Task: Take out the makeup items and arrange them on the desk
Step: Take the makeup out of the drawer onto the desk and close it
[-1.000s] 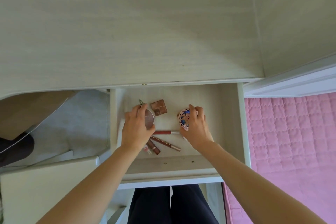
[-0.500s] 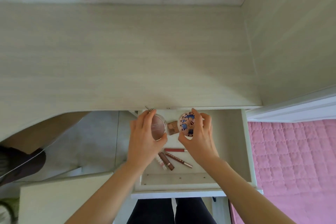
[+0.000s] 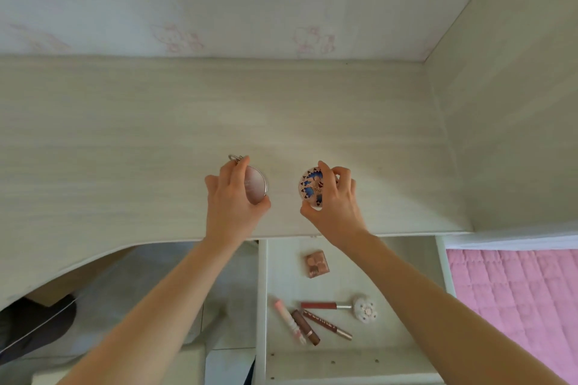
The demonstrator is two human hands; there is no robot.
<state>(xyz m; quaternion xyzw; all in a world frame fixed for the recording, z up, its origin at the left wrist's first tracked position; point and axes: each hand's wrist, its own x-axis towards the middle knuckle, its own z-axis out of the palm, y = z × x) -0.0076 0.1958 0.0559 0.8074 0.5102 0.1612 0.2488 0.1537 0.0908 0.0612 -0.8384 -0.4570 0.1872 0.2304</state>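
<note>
My left hand (image 3: pixel 233 197) grips the mirror (image 3: pixel 255 184), my right hand (image 3: pixel 333 197) the compact (image 3: pixel 311 186), both edge-up above the table (image 3: pixel 125 141), side by side.

Only lettering seen: white caps print along dark red lip pencil (image 3: pixel 327 323) in drawer (image 3: pixel 406 259), too blurred to read; small marks on square eyeshadow palette (image 3: pixel 317 263) also illegible; no other txt/nos.

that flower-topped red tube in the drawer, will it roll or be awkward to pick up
The slim red tube with a white flower-shaped cap lies flat in the open white drawer. Its round barrel would probably roll, though the wide cap likely checks that. It looks light and top-heavy, so gripping near the cap seems steadier.
</note>
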